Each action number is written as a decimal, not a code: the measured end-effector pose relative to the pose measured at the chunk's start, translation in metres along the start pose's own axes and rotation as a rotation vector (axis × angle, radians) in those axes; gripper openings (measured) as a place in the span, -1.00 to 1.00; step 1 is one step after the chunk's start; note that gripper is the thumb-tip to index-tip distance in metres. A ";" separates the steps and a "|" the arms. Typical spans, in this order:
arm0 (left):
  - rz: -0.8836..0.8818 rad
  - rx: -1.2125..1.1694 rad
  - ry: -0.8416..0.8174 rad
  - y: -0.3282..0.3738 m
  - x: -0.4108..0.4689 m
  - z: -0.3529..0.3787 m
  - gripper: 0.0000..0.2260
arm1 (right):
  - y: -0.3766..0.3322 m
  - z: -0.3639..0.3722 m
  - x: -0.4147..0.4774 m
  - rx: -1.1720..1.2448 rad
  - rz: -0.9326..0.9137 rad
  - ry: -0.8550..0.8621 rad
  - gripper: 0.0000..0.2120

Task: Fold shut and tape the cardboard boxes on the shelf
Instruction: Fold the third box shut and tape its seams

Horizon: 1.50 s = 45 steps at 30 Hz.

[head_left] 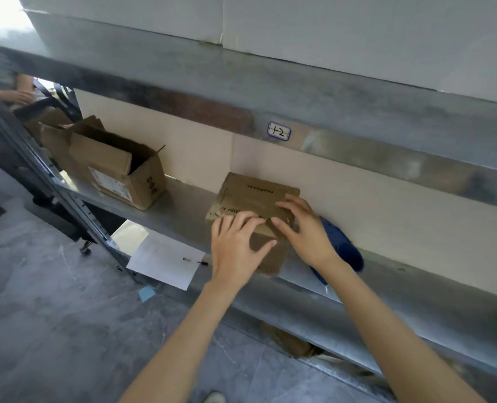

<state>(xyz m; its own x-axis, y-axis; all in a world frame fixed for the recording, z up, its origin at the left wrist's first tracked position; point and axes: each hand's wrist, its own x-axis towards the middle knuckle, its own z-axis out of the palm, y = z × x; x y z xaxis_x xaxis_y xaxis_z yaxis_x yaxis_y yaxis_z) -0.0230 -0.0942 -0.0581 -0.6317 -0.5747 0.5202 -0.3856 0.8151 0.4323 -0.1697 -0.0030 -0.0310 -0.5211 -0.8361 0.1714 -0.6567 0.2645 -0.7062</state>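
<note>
Grey metal shelf [183, 205], middle tier, pale backing board behind. Item one: small cardboard box [250, 193], flaps folded down, standing near the shelf's front edge. Left hand [235, 245] lies flat on the near top edge, fingers straight, thumb against the front face. Right hand [308, 228] is spread on the top beside it, pressing and gripping nothing. Step judged in hand: holding the flaps closed or smoothing the seam; whether tape is on cannot be told. Item two: blue tape dispenser [343, 248], just right of the box, behind the right wrist. Item three: open box [119, 175], well to the left, flaps up; likely next, needing folding and then the dispenser.
</note>
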 end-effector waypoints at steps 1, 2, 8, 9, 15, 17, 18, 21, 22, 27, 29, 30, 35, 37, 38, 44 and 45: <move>0.045 -0.032 0.025 -0.006 0.002 -0.003 -0.66 | -0.004 0.005 -0.001 0.000 0.026 0.026 -0.60; 0.086 -0.066 0.051 -0.016 0.004 -0.006 -0.68 | -0.007 0.010 -0.001 0.003 0.049 0.060 -0.58; -0.197 -0.423 -0.147 -0.082 0.028 -0.027 -0.44 | -0.018 0.039 -0.004 0.048 0.192 0.158 -0.41; -0.227 -0.507 -0.240 -0.087 0.029 -0.027 -0.41 | -0.019 0.044 -0.005 0.036 0.202 0.169 -0.39; -0.232 -0.661 -0.338 -0.096 0.027 -0.018 -0.36 | -0.014 0.053 -0.004 -0.036 0.221 0.245 -0.41; -0.185 -0.622 -0.331 -0.102 0.036 -0.019 -0.39 | -0.014 0.049 -0.004 -0.009 0.225 0.243 -0.38; -0.169 -0.612 -0.330 -0.104 0.043 -0.020 -0.40 | -0.014 0.045 -0.003 0.000 0.227 0.246 -0.36; -0.145 -0.609 -0.352 -0.102 0.066 -0.018 -0.32 | -0.014 0.033 0.004 0.029 0.250 0.237 -0.31; -0.129 -0.595 -0.370 -0.099 0.072 -0.015 -0.28 | -0.014 0.032 0.007 0.033 0.261 0.225 -0.31; -0.003 -0.417 -0.319 -0.091 0.072 0.004 -0.24 | -0.012 0.044 0.014 -0.151 0.228 0.195 -0.34; 0.021 -0.402 -0.286 -0.092 0.069 0.006 -0.25 | -0.010 0.046 0.012 -0.214 0.202 0.227 -0.38; 0.025 -0.399 -0.289 -0.094 0.069 0.006 -0.24 | -0.010 0.044 0.012 -0.217 0.202 0.218 -0.38; 0.025 -0.315 -0.392 -0.097 0.093 0.000 -0.14 | -0.011 0.024 0.028 -0.254 0.219 0.180 -0.34; -0.003 -0.353 -0.430 -0.097 0.093 0.002 -0.11 | -0.012 0.029 0.034 -0.186 0.262 0.149 -0.34; -0.023 -0.411 -0.437 -0.096 0.091 0.004 -0.11 | -0.011 0.033 0.034 -0.139 0.281 0.123 -0.35; -0.007 -0.404 -0.401 -0.099 0.089 0.007 -0.12 | -0.008 0.037 0.034 -0.144 0.302 0.098 -0.36; 0.003 -0.360 -0.405 -0.099 0.091 0.005 -0.12 | -0.010 0.037 0.033 -0.139 0.301 0.133 -0.37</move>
<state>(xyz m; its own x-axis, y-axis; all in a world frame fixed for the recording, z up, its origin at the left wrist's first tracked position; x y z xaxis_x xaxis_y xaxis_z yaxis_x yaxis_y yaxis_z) -0.0454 -0.2270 -0.0574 -0.8686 -0.4406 0.2266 -0.1738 0.6993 0.6934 -0.1603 -0.0511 -0.0436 -0.7629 -0.6433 0.0649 -0.5264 0.5597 -0.6400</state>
